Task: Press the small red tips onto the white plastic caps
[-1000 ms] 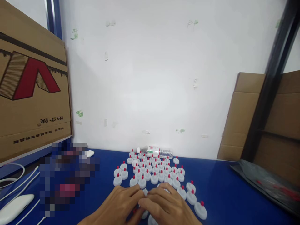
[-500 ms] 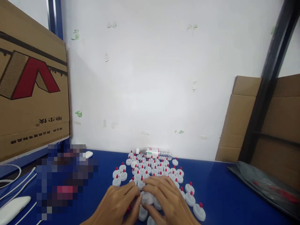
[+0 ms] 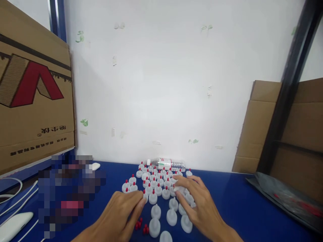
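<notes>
Your left hand (image 3: 124, 209) has its grip pinched together beside small red tips (image 3: 138, 224); whether it holds anything cannot be told. Your right hand (image 3: 198, 196) has its grip narrowed on a white nozzle cap (image 3: 180, 190), above similar caps (image 3: 154, 228) on the desk (image 3: 232, 205).

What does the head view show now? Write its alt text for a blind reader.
A bare left hand and right hand reach over a cluster of round white spouted caps on a blue tabletop. Most wear red tips; several nearest ones do not, beside loose red tips. A labelled clear plastic bottle lies behind.
</notes>
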Demonstrator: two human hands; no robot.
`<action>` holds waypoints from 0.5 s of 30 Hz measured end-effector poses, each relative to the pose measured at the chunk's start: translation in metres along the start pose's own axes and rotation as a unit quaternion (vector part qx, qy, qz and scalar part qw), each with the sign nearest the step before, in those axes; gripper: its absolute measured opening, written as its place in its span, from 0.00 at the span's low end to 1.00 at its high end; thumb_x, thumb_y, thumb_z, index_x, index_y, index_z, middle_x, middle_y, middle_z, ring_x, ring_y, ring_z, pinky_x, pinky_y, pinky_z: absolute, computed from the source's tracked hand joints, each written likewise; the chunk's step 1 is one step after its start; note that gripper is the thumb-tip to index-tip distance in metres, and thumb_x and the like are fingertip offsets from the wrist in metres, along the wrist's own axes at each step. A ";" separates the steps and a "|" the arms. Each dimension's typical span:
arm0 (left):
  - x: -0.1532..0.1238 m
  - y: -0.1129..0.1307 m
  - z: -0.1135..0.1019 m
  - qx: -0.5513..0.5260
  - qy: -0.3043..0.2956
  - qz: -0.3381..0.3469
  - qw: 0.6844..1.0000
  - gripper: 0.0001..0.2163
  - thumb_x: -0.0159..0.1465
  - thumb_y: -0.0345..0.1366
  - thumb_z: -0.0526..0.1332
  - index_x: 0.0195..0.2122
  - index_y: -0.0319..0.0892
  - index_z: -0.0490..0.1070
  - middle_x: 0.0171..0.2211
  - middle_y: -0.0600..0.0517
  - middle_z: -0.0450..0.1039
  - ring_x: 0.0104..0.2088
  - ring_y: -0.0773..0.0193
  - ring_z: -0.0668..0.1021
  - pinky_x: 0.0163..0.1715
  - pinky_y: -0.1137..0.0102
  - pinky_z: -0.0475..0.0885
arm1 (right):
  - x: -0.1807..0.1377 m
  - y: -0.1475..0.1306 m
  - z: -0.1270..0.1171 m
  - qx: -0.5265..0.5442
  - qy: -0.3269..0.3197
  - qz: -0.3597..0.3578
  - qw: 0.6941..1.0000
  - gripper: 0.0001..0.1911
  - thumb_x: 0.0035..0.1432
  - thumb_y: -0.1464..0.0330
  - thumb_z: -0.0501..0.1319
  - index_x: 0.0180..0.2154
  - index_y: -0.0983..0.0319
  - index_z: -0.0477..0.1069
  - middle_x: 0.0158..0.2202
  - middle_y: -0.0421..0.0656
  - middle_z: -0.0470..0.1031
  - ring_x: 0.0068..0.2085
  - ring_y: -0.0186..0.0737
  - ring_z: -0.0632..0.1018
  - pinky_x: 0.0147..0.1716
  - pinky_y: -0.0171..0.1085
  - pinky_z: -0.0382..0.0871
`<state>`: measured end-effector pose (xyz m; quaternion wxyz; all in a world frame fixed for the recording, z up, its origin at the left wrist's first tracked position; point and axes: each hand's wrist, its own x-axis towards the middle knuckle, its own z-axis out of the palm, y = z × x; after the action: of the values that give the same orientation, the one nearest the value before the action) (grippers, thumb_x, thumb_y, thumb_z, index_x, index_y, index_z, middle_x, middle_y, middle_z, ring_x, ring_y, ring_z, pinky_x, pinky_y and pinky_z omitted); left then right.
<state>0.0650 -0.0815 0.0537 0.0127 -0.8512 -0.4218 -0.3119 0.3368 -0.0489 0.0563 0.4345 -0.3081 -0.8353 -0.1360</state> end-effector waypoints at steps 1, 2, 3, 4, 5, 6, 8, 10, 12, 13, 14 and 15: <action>0.002 -0.003 0.000 0.015 -0.015 -0.006 1.000 0.16 0.76 0.36 0.45 0.30 0.46 0.61 0.26 0.55 0.70 0.24 0.64 0.70 0.28 0.67 0.60 | -0.001 0.002 0.001 0.002 -0.005 0.017 1.000 0.09 0.69 0.72 0.55 0.48 0.57 0.70 0.48 0.46 0.82 0.48 0.46 0.82 0.50 0.46 0.73; 0.005 -0.006 0.000 0.026 -0.028 -0.017 0.999 0.14 0.75 0.36 0.45 0.32 0.46 0.62 0.27 0.55 0.71 0.25 0.63 0.71 0.27 0.67 0.59 | -0.002 0.002 0.002 0.006 -0.014 0.024 1.000 0.08 0.69 0.72 0.55 0.46 0.57 0.69 0.47 0.46 0.82 0.49 0.46 0.82 0.51 0.47 0.73; 0.007 -0.009 0.001 0.032 -0.037 -0.032 0.998 0.12 0.75 0.36 0.46 0.35 0.46 0.63 0.29 0.54 0.71 0.26 0.62 0.73 0.28 0.67 0.59 | -0.002 0.002 0.004 0.010 -0.028 0.020 0.999 0.08 0.70 0.72 0.54 0.45 0.57 0.69 0.46 0.46 0.82 0.51 0.47 0.81 0.52 0.47 0.73; 0.009 -0.012 0.002 0.034 -0.043 -0.045 0.997 0.11 0.75 0.35 0.46 0.37 0.46 0.64 0.31 0.54 0.73 0.28 0.61 0.74 0.29 0.67 0.60 | -0.003 0.000 0.006 0.014 -0.042 0.012 0.999 0.07 0.70 0.72 0.54 0.43 0.57 0.70 0.47 0.46 0.81 0.53 0.47 0.80 0.53 0.48 0.72; 0.011 -0.014 0.002 0.035 -0.048 -0.052 0.997 0.10 0.75 0.35 0.46 0.40 0.46 0.65 0.34 0.53 0.73 0.31 0.60 0.76 0.30 0.67 0.61 | -0.004 -0.001 0.009 0.017 -0.053 0.007 0.998 0.06 0.71 0.71 0.55 0.42 0.57 0.70 0.48 0.47 0.80 0.54 0.48 0.79 0.54 0.49 0.71; 0.012 -0.017 0.003 0.036 -0.054 -0.050 0.997 0.10 0.75 0.34 0.46 0.42 0.47 0.66 0.37 0.52 0.74 0.33 0.59 0.77 0.32 0.67 0.62 | -0.004 -0.003 0.011 0.018 -0.058 0.007 0.998 0.06 0.71 0.69 0.56 0.42 0.57 0.71 0.50 0.47 0.79 0.54 0.49 0.78 0.53 0.49 0.71; 0.012 -0.022 0.005 0.046 -0.071 -0.037 0.996 0.11 0.74 0.32 0.47 0.46 0.48 0.68 0.43 0.51 0.74 0.38 0.58 0.79 0.35 0.66 0.64 | -0.005 -0.005 0.014 0.020 -0.054 0.016 0.998 0.05 0.71 0.66 0.59 0.42 0.56 0.74 0.49 0.48 0.77 0.49 0.48 0.79 0.47 0.47 0.73; 0.010 -0.027 0.006 0.066 -0.096 -0.023 0.993 0.13 0.73 0.30 0.48 0.48 0.49 0.69 0.46 0.51 0.74 0.40 0.57 0.80 0.35 0.66 0.63 | -0.006 -0.005 0.016 0.024 -0.051 0.026 0.998 0.06 0.71 0.65 0.60 0.42 0.56 0.75 0.41 0.45 0.77 0.41 0.46 0.79 0.41 0.44 0.72; 0.007 -0.031 0.007 0.085 -0.133 -0.006 0.987 0.14 0.71 0.27 0.49 0.48 0.50 0.70 0.45 0.52 0.75 0.38 0.57 0.80 0.34 0.66 0.62 | -0.006 -0.005 0.017 0.033 -0.058 0.028 0.997 0.06 0.71 0.66 0.59 0.41 0.56 0.76 0.35 0.42 0.77 0.37 0.44 0.77 0.39 0.44 0.70; 0.005 -0.033 0.007 0.091 -0.155 0.002 0.984 0.14 0.71 0.25 0.50 0.47 0.51 0.71 0.45 0.53 0.76 0.37 0.57 0.80 0.33 0.66 0.62 | -0.005 -0.005 0.017 0.039 -0.067 0.031 0.996 0.06 0.71 0.67 0.59 0.41 0.56 0.76 0.34 0.41 0.77 0.36 0.43 0.77 0.40 0.44 0.69; 0.004 -0.034 0.007 0.094 -0.175 0.009 0.980 0.15 0.70 0.24 0.51 0.46 0.51 0.71 0.44 0.53 0.77 0.37 0.57 0.81 0.33 0.66 0.61 | -0.005 -0.005 0.017 0.046 -0.077 0.034 0.995 0.06 0.71 0.68 0.59 0.41 0.56 0.76 0.34 0.40 0.78 0.36 0.43 0.77 0.42 0.45 0.68; 0.004 -0.035 0.007 0.096 -0.189 0.014 0.977 0.15 0.69 0.24 0.52 0.46 0.51 0.71 0.44 0.54 0.77 0.37 0.57 0.81 0.33 0.66 0.61 | -0.005 -0.005 0.018 0.052 -0.087 0.038 0.994 0.06 0.71 0.68 0.59 0.41 0.56 0.76 0.34 0.39 0.79 0.37 0.43 0.77 0.44 0.45 0.68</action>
<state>0.0450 -0.0544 0.0416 0.0187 -0.8954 -0.4327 -0.1035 0.3242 -0.0458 0.0425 0.3808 -0.3275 -0.8633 -0.0484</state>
